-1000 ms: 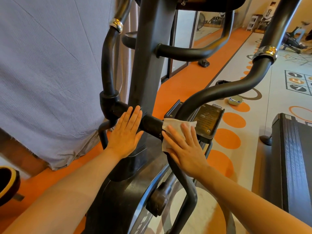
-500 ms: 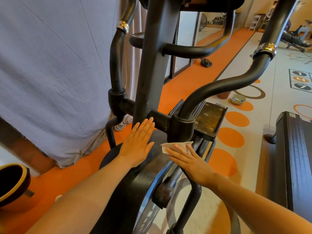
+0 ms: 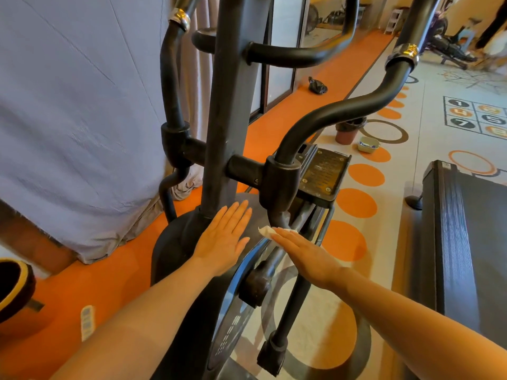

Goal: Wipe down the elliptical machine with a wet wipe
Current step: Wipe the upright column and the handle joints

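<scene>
Left hand (image 3: 223,237): flat, fingers straight and together, palm resting on the elliptical's black plastic flywheel housing (image 3: 178,242), just below the upright post; holds nothing.
Right hand (image 3: 304,252): flat, fingers extended, pressing the wipe against the machine beside the housing rim; no curl of the fingers visible.
White wet wipe (image 3: 265,231): crumpled, mostly covered by the right fingertips, one corner showing just under the lower end of the right pivot joint.
Black elliptical machine (image 3: 230,105): grey upright post in the centre, curved black handlebars on both sides, dark ribbed foot pedal (image 3: 323,171) behind the right pivot joint.
Floor (image 3: 274,127): orange strip beside a pale area with orange circles.
Grey fabric cover (image 3: 76,119): hangs at left.
Black treadmill (image 3: 466,237): at right, well apart from the hands.
</scene>
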A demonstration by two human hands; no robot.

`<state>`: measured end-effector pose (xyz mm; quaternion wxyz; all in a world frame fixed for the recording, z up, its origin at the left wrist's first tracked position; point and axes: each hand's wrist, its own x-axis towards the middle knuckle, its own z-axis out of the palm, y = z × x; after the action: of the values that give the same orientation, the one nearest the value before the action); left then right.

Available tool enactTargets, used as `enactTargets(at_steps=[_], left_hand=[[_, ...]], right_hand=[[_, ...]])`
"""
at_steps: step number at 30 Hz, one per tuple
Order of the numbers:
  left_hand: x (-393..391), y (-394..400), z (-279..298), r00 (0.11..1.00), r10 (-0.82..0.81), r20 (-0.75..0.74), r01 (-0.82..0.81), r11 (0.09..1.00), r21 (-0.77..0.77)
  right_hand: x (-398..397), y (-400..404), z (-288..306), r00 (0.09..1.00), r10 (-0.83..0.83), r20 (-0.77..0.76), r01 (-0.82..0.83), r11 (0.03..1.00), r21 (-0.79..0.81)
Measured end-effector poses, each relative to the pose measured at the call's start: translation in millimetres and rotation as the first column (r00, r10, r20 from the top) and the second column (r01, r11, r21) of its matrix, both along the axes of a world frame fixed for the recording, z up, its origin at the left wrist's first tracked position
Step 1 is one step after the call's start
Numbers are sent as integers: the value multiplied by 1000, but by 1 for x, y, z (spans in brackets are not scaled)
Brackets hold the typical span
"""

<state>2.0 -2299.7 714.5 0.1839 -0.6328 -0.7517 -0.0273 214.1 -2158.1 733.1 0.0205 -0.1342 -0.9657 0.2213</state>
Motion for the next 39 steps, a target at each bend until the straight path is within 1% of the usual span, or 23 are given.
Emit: enactTargets(at_steps=[6,10,12,15,17,20,22,23,24,26,27,28,29,30,31,32,33,34,36,38,39], left_hand=[[20,-9,-10,999,25,33,-23,998,-55],[34,-9,-14,998,49,-29,-50,997,-52],[44,-7,-17,996,75,-37,-77,996,-39],[60,-2,-17,989,148,-17,-149,986,-69],[66,0,-19,980,201,-19,-201,977,-74],[73,-5,-26,956,292,-10,-291,952,-90],[76,-9,-31,947,321,-29,-322,941,-106],[77,-11,-33,942,334,-44,-336,935,-113],[79,-11,-35,936,348,-49,-352,930,-110],[83,-11,-41,923,384,-21,-384,918,-96],[85,-11,-43,914,405,-31,-406,907,-109],[87,-12,-46,903,424,-73,-431,892,-138],[88,-13,-49,894,430,-128,-448,874,-190],[88,-14,-52,883,437,-171,-468,843,-265],[90,-14,-52,876,442,-194,-483,810,-332],[90,-13,-52,875,437,-207,-484,798,-358],[88,-12,-52,881,423,-210,-472,806,-356],[85,-11,-54,889,417,-187,-457,822,-341],[76,-7,-59,927,361,-103,-376,896,-237],[70,1,-61,957,277,-89,-286,950,-122],[67,6,-60,968,234,-91,-242,966,-90]], right_hand=[[11,1,-4,995,-95,-42,93,994,-50],[9,5,-13,979,-185,-86,180,981,-67],[2,6,-19,966,-232,-116,215,966,-145],[-6,7,-26,940,-293,-176,249,939,-235],[-7,8,-26,896,-359,-260,262,903,-341],[-6,15,-20,827,-437,-353,222,831,-510],[-11,19,-24,818,-428,-384,156,808,-568],[-14,20,-28,839,-392,-377,125,814,-567],[-18,18,-36,869,-332,-367,96,840,-534],[-24,11,-52,915,-216,-340,62,910,-409],[-28,8,-60,920,-203,-335,77,932,-354],[-29,4,-64,917,-211,-339,96,941,-326],[-30,1,-67,911,-224,-346,103,936,-336],[-29,-1,-67,902,-232,-365,76,916,-393],[-28,-1,-67,890,-246,-383,33,874,-485],[-26,2,-67,884,-260,-388,-2,828,-561],[-22,5,-65,880,-279,-384,-7,801,-599],[-20,9,-62,880,-288,-377,7,802,-597],[-19,16,-57,884,-319,-343,56,799,-598],[-23,20,-55,875,-370,-312,127,798,-589],[-26,21,-54,873,-390,-292,171,807,-565]])
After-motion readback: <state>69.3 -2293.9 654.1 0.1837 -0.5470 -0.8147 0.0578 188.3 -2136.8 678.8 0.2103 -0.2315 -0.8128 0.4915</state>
